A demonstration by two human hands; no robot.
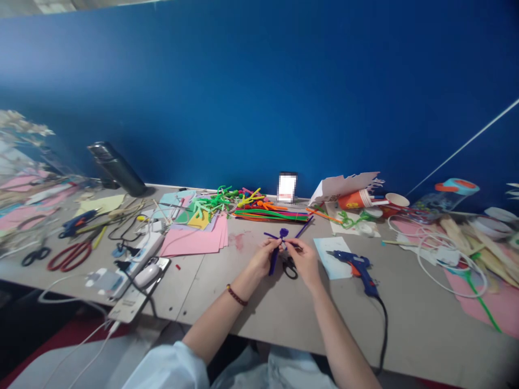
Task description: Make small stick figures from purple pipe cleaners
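Observation:
Both hands sit at the middle of the table's near side and pinch a twisted purple pipe cleaner figure (277, 249) between them. My left hand (260, 258) wears a dark red beaded bracelet (237, 295) and holds the figure's long stem. My right hand (303, 262) grips the figure's upper part from the other side. Just below the fingers lie black-handled scissors (290, 268). To the right, a blue hot glue gun (357, 271) rests partly on a pale blue card (332, 259). A loose purple stem (304, 227) lies beyond my right hand.
Behind my hands lie stacked pink paper (194, 239) and a heap of colourful pipe cleaners (271, 214). Red-handled scissors (71, 255) and a power strip (141, 263) sit left. Orange paper cups (353, 199), white cable (446, 259) and wooden sticks (482, 254) crowd the right. A blue wall backs the table.

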